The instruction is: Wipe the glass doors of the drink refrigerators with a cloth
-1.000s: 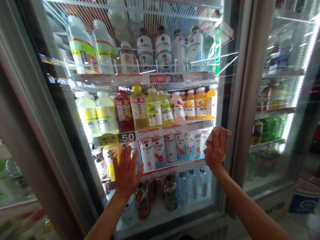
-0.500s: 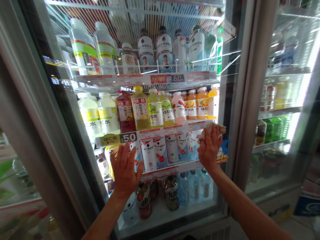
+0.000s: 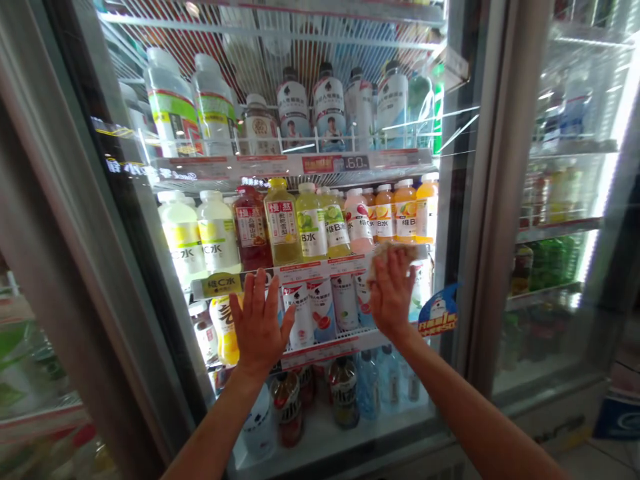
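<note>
A glass fridge door (image 3: 440,200) stands in front of me, with reflections across it. My right hand (image 3: 393,293) presses a crumpled beige cloth (image 3: 405,255) against the glass, level with the price strip under the juice bottles. My left hand (image 3: 261,320) is open, fingers spread, in front of the glass beside the yellow-green price tag (image 3: 221,285); whether the palm touches cannot be told. Behind the glass, a red bottle (image 3: 251,227) and a yellow bottle (image 3: 281,223) stand on the middle shelf. A blue sticker (image 3: 438,312) sits on the door right of the cloth.
White and blue cartons (image 3: 320,310) line the shelf below, and dark-capped bottles (image 3: 293,107) the one above. A metal door frame (image 3: 500,200) runs up the right side, with another lit fridge (image 3: 560,227) beyond. Another frame post (image 3: 100,267) slants at the left.
My right hand has slid the cloth leftward across the glass, uncovering the blue sticker. My left hand has shifted slightly up and to the right, now partly covering the price number.
</note>
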`<state>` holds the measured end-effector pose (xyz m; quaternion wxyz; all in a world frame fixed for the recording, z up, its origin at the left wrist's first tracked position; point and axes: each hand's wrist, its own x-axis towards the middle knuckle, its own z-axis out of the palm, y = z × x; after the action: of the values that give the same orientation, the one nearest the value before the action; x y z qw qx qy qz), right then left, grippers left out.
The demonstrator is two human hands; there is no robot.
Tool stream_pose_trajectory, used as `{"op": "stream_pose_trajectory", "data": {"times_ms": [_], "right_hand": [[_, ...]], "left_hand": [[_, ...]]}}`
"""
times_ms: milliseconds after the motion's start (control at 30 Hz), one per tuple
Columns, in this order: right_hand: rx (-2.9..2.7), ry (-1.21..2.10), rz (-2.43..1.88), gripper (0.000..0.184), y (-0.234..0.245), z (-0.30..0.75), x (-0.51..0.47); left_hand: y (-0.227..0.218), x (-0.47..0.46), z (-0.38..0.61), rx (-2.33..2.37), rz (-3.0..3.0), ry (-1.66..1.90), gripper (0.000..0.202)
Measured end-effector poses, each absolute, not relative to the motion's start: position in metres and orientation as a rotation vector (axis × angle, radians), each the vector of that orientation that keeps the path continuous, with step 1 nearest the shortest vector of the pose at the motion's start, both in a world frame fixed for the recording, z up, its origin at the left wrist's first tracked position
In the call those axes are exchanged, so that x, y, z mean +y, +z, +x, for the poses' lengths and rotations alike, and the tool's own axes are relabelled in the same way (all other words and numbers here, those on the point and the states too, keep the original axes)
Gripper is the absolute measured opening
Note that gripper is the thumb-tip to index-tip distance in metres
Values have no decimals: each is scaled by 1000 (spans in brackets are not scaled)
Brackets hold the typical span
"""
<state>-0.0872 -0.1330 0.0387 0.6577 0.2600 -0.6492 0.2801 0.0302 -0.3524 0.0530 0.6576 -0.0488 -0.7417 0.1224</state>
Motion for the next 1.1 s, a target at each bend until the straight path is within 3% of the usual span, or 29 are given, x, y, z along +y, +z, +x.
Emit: {"op": "stream_pose_trajectory", "data": {"times_ms": [133, 367, 600, 833, 1100], "right_hand": [[-1503, 464, 878, 67, 34, -72, -147], [-1395, 762, 315, 59, 58, -121, -94], [-1493, 500, 847, 67, 52, -72, -150], [-1421, 744, 374, 59, 66, -113, -105], [-1471, 437, 866, 61, 56, -61, -171]], "left_hand": [[54, -353, 31, -1690, -122, 278, 72], [53, -354, 32, -1690, -117, 282, 73], [54, -355, 32, -1678, -150, 268, 72], [53, -352, 33, -1678, -130, 264, 72], [54, -353, 33, -1688, -131, 256, 73]]}}
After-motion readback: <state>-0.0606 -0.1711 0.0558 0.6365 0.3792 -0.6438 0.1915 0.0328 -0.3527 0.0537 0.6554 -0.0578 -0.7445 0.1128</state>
